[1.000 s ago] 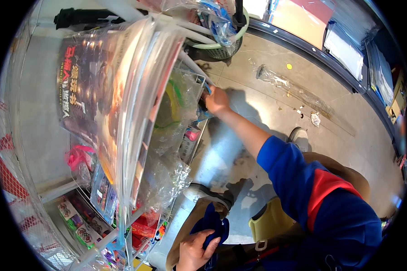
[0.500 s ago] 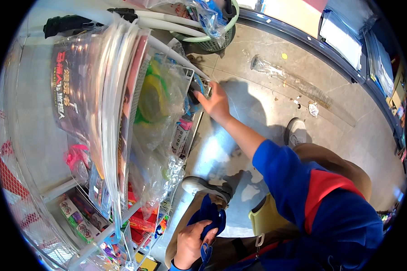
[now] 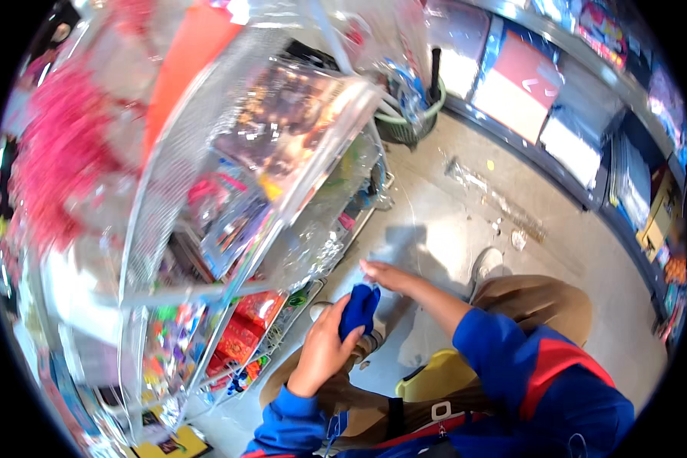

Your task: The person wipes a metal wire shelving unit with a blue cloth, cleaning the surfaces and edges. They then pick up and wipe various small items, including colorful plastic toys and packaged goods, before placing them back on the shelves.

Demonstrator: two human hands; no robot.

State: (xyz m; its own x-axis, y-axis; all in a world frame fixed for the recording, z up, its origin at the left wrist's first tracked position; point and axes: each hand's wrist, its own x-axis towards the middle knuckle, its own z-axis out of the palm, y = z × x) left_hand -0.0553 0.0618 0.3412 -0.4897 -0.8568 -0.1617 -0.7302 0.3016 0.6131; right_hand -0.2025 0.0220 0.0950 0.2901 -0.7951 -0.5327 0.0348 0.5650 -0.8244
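1. Floor [image 3: 427, 183] beside a loaded wire rack [image 3: 164, 172].
2. Left hand [image 3: 322, 347] grasps a blue cloth [image 3: 361, 307] before the body.
3. Right hand [image 3: 391, 278] has left the rack, now just beside the cloth, bringing both hands together; its grip cannot be told.
4. Beyond: green basket [image 3: 406, 133].

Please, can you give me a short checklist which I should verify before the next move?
1. Left hand has a grip on the soft, bright-blue cloth: ok, fingers are around it.
2. Right hand is away from the white metal wire rack: ok, it appears apart.
3. Right fingertips are off the cloth: cannot tell, they are very close and blurred.
4. Floor is free of loose things: not ok, a long, clear plastic wrapper lies there.
5. Light-green, round plastic basket is away from both hands: ok.
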